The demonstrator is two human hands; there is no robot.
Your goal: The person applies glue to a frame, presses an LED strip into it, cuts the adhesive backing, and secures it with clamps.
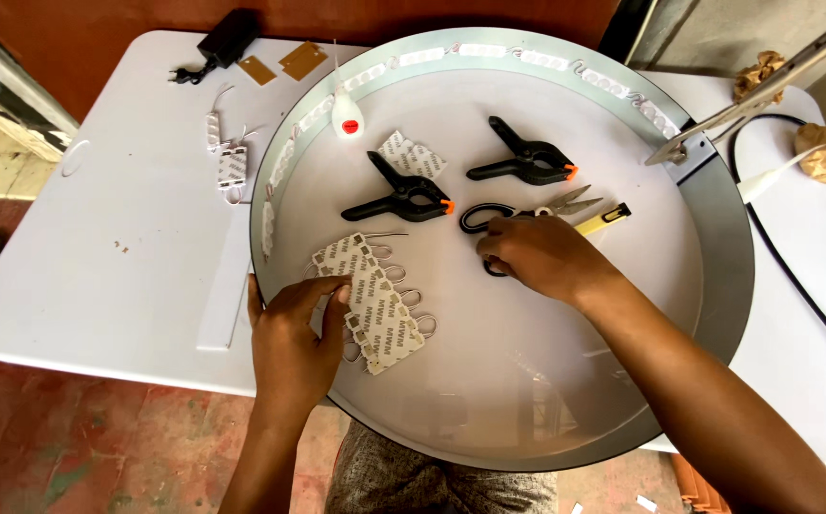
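Note:
A large round shallow pan (717,238) with a white inside lies on a white table (108,247). My left hand (291,343) rests on the pan's near-left rim, fingers touching a chain of small square LED modules (375,305) joined by wires. My right hand (541,257) lies over the black handles of a pair of scissors (565,203) in the pan's middle. Two black spring clamps with orange tips (403,195) (527,162) lie beyond the hands.
A small glue bottle (347,119) and loose modules (411,154) sit in the pan. LED modules line the pan's far rim (479,50). On the table: a black power adapter (227,38), more modules (230,162), a black cable (794,276), a metal bar (765,86).

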